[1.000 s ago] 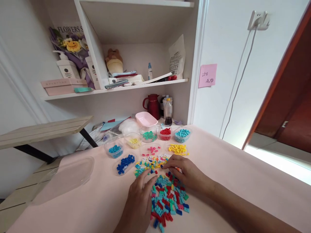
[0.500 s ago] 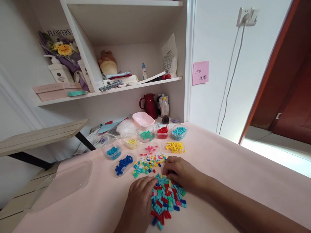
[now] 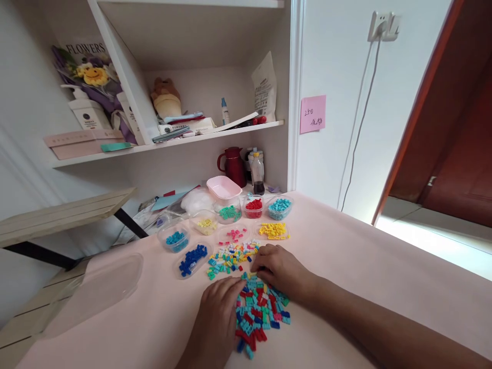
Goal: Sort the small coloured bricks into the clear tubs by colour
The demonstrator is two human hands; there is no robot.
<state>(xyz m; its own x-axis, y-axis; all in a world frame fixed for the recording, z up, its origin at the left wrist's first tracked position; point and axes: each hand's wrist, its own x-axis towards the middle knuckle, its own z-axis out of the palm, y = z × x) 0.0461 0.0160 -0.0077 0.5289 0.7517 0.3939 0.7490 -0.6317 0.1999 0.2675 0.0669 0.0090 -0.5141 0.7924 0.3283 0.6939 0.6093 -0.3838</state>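
A mixed pile of small toy building bricks, mostly turquoise, red, blue and green, lies on the pink tabletop between my hands. My left hand rests along the pile's left edge, fingers stretched forward and nothing visible in them. At the far right edge of the pile is my right hand. Its fingers are curled down, and the fingertips and whatever they hold are hidden. Just beyond lies a second heap of smaller bricks, white, yellow, green and orange.
Behind the heaps stand clear tubs of sorted bricks: dark blue, blue, green, red, turquoise, yellow. A pink basin, red jug and bottle stand farther back. A clear lid lies left.
My right hand has shifted slightly left at the far edge of the pile, its fingers curled in more. My left hand stays by the pile. The whole view has shifted a little.
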